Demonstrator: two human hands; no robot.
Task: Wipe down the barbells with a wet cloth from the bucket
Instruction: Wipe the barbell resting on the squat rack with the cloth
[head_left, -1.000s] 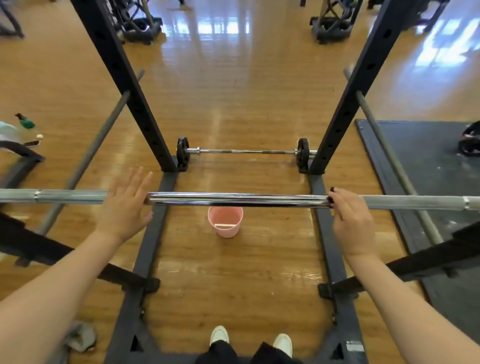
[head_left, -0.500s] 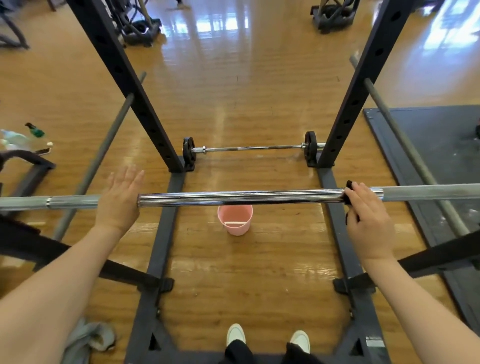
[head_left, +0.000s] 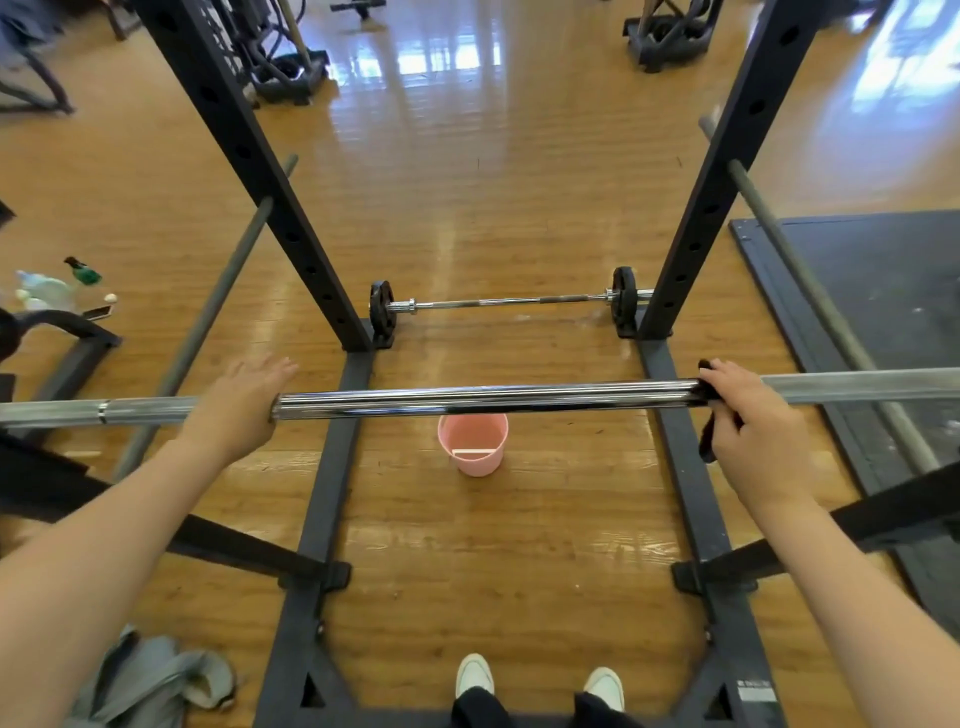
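Right hand (head_left: 753, 431) wraps dark cloth (head_left: 707, 415) round barbell (head_left: 483, 397); left hand (head_left: 236, 410) flat.

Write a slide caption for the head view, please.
Right hand wipes the barbell with a dark cloth; left hand steadies it above the bucket.

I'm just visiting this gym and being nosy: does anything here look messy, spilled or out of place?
No spill shows. A crumpled grey garment lies on the floor by the rack's base, and bottles with a phone sit loose on the floor at far left. The pink bucket stands upright.
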